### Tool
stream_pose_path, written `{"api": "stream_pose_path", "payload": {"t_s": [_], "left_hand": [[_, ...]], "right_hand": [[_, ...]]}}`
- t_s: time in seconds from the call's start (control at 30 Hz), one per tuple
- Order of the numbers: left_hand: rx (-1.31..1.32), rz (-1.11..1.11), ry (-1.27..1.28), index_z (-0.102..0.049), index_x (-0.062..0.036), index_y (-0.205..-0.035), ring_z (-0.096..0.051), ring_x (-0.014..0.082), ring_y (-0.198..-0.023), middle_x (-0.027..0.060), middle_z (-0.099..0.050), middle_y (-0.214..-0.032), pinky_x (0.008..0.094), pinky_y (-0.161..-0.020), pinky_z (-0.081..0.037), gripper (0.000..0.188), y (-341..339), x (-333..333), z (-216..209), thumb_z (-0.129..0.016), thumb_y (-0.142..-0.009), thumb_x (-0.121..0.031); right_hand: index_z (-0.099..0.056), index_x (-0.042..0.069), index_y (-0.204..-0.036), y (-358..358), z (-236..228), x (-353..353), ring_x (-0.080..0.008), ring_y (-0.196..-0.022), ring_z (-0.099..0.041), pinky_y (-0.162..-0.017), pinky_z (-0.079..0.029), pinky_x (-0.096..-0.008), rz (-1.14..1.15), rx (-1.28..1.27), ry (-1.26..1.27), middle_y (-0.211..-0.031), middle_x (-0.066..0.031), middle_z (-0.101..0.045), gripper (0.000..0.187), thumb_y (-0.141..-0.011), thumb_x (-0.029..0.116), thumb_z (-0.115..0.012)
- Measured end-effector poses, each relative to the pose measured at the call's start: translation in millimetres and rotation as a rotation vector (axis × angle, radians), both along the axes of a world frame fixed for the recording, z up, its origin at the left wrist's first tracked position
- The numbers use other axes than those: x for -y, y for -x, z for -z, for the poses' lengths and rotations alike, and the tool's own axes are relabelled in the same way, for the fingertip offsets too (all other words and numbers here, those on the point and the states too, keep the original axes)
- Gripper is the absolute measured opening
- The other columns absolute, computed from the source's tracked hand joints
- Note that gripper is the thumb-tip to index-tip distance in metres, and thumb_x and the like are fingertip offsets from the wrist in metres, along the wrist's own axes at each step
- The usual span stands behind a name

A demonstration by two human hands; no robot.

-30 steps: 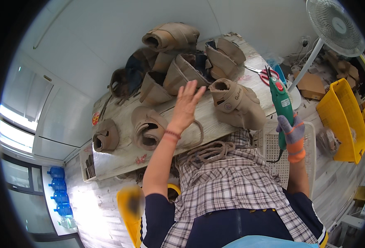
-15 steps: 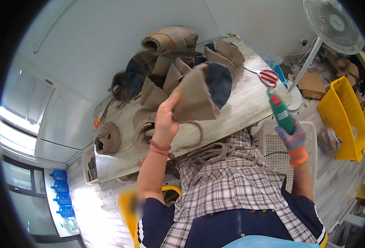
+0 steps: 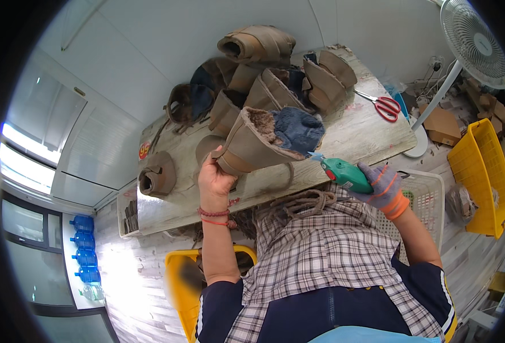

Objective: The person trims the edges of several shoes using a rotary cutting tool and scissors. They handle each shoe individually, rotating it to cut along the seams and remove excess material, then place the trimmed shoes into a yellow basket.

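My bare left hand [image 3: 214, 182] grips the lower end of a tan fleece-lined fabric sleeve [image 3: 247, 150], tilted above the table. Its wide mouth faces right and shows brown and dark blue fleece. In a grey and orange glove, my right hand [image 3: 383, 187] is wrapped round a green handheld electric cutter [image 3: 345, 175] with a red button. The cutter's tip is at the sleeve's lower mouth edge; whether it touches is unclear. Behind them several similar tan sleeves [image 3: 329, 80] are heaped on the table [image 3: 367, 128]. Another rolled sleeve [image 3: 160, 174] lies at the left.
Red-handled scissors [image 3: 387, 108] lie near the table's right end. A white plastic basket [image 3: 435, 197] stands below it. Further right are a yellow crate [image 3: 475, 177], a cardboard box [image 3: 441, 126] and a white fan [image 3: 478, 46]. Rope [image 3: 309, 203] lies across my checked apron [image 3: 315, 246].
The sleeve has come lower and turned, so its fleece-lined mouth shows more. My right hand has brought the cutter leftward and down, from apart to the sleeve's edge.
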State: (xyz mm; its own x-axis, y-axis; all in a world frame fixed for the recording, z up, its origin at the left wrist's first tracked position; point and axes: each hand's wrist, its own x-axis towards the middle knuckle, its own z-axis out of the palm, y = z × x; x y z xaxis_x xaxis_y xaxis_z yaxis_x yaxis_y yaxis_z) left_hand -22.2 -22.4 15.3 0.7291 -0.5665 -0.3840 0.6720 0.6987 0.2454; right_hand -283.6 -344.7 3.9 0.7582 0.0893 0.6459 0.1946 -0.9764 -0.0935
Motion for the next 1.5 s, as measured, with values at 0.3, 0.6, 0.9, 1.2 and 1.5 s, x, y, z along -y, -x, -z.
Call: {"api": "stream_pose_path", "payload": {"t_s": [0.3, 0.6, 0.9, 1.2, 1.5], "left_hand": [[0.004, 0.025, 0.046, -0.051, 0.006, -0.117, -0.054, 0.0324, -0.114, 0.0199, -0.056, -0.121, 0.0471, -0.099, -0.045, 0.03, 5.4, 3.9, 10.3, -0.049, -0.092, -0.01], [0.102, 0.002, 0.263, -0.051, 0.0055, -0.118, -0.054, 0.0286, -0.114, 0.0177, -0.056, -0.123, 0.0442, -0.102, -0.043, 0.03, 37.3, 15.2, -3.5, -0.05, -0.092, -0.009], [0.477, -0.145, 0.088, -0.044, 0.0019, -0.129, -0.048, 0.028, -0.122, 0.0141, -0.051, -0.131, 0.0446, -0.106, -0.037, 0.042, 93.8, 28.3, -33.1, -0.051, -0.088, -0.002], [0.884, -0.214, -0.175, -0.045, 0.0006, -0.131, -0.051, 0.0219, -0.118, 0.0114, -0.053, -0.129, 0.0372, -0.103, -0.039, 0.045, 108.6, 32.2, -14.4, -0.052, -0.086, 0.006], [1.561, -0.284, -1.099, -0.061, -0.0022, -0.108, -0.059, 0.0302, -0.098, 0.0115, -0.062, -0.107, 0.0336, -0.084, -0.045, 0.026, 104.8, 32.1, 20.4, -0.062, -0.082, -0.001]], "right_hand": [[-0.062, 0.003, -0.111, -9.4, -0.9, -11.9, -0.0193, -0.045, -0.045, -0.045, -0.037, -0.0328, -0.048, 0.062, 0.007, -0.053, -0.0028, -0.047, 0.068, -0.06, 0.043, -0.082], [-0.063, 0.003, -0.109, -17.5, -17.7, -33.3, -0.024, -0.048, -0.05, -0.047, -0.041, -0.0341, -0.057, 0.082, -0.175, -0.059, -0.007, -0.054, 0.065, -0.059, 0.038, -0.084], [-0.061, 0.001, -0.11, -24.6, -41.8, -53.0, -0.0286, -0.068, -0.065, -0.061, -0.052, -0.0335, -0.15, -0.143, -0.572, -0.081, -0.0148, -0.066, 0.061, -0.064, 0.034, -0.083], [-0.06, 0.001, -0.113, -31.2, -55.2, -68.8, -0.0194, -0.075, -0.067, -0.068, -0.053, -0.0292, -0.184, -0.217, -0.874, -0.087, -0.0136, -0.068, 0.058, -0.067, 0.027, -0.082], [-0.057, -0.002, -0.115, -33.6, -62.3, -74.2, -0.0093, -0.073, -0.062, -0.065, -0.052, -0.024, -0.086, -0.302, -1.142, -0.086, -0.0083, -0.067, 0.056, -0.072, 0.025, -0.081]]}}
